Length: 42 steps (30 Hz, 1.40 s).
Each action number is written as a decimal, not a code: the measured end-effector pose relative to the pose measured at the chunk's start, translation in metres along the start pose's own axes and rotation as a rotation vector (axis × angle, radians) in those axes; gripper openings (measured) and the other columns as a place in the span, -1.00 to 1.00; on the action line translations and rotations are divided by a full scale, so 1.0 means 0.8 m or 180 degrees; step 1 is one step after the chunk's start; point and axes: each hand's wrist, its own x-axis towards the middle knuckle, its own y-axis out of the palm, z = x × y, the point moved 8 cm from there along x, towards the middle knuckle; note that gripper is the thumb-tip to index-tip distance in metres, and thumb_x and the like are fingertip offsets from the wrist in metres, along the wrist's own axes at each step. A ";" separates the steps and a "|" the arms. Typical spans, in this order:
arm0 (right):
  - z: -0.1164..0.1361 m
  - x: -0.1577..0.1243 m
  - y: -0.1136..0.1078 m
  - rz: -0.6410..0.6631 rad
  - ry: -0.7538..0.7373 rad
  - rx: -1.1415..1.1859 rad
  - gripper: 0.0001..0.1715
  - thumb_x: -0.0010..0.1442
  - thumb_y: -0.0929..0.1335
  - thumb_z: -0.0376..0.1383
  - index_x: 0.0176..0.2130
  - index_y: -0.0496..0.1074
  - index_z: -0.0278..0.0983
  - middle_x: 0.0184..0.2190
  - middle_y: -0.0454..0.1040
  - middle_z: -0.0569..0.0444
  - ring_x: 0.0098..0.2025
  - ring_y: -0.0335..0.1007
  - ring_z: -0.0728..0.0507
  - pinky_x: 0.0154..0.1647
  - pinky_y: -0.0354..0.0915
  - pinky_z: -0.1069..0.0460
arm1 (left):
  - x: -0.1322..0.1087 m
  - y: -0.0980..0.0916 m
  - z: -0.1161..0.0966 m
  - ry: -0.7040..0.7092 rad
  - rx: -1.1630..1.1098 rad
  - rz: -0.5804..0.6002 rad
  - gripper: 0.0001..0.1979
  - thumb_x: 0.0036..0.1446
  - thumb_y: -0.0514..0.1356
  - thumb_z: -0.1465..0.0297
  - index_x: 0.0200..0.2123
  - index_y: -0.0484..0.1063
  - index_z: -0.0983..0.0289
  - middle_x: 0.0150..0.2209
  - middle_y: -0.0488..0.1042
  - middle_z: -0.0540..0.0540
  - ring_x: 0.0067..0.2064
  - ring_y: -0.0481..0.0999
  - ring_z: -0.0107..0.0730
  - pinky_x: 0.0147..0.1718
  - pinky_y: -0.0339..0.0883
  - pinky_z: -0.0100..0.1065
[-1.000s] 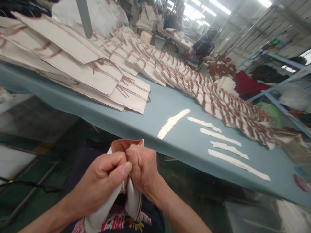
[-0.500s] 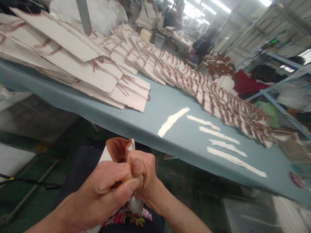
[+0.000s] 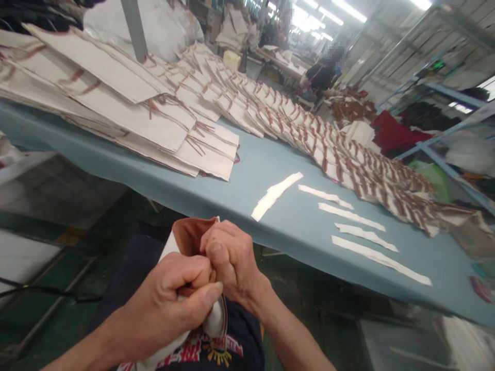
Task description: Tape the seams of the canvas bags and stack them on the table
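Both hands are pressed together low in the near middle, over the lap. The left hand (image 3: 170, 304) is closed in a fist on a cream cloth bag (image 3: 190, 235), thumb pinching the fabric. The right hand (image 3: 232, 260) touches it, fingers curled tight on the same bag. The bag's brown-lined mouth stands open just above the knuckles, short of the table's near edge.

On the blue-grey table (image 3: 259, 159) lie fanned stacks of flat cream bags (image 3: 154, 118) at the left and far side, running off to the right. Nearer, well apart from the hands, are white cloth strips (image 3: 363, 237). Another person (image 3: 323, 76) sits at the far end.
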 end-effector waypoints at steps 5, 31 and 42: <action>-0.042 0.006 -0.005 0.0322 0.0607 0.0157 -0.17 0.69 -0.01 0.22 -0.34 0.39 -0.15 -0.39 0.50 0.04 -0.29 0.40 -0.17 -0.11 0.36 -0.09 | -0.016 -0.025 0.040 -0.0459 -0.0371 -0.0463 -0.41 0.47 0.29 0.06 -0.60 0.36 0.19 -0.64 0.40 -0.04 -0.60 0.27 -0.44 -0.61 0.12 -0.41; -0.007 0.004 -0.080 0.0458 0.0441 0.0765 -0.24 0.52 0.46 0.28 -0.43 0.30 -0.18 -0.46 0.26 0.21 -0.45 0.11 -0.04 -0.40 0.06 0.01 | 0.016 -0.094 0.028 -0.0081 0.0363 -0.0581 -0.51 0.48 0.24 0.26 -0.55 0.27 0.22 -0.50 0.23 -0.13 -0.43 0.25 -0.49 -0.38 0.15 -0.42; 0.033 0.034 -0.091 0.0614 0.0274 0.0720 -0.40 0.48 0.58 0.06 -0.36 0.35 -0.19 -0.43 0.32 0.24 -0.40 0.14 -0.03 -0.30 0.14 0.02 | 0.077 -0.065 -0.050 0.1072 0.0955 0.0412 -0.93 0.40 0.32 0.40 -0.17 0.65 0.16 -0.22 0.69 -0.09 -0.17 0.63 -0.39 -0.11 0.43 -0.48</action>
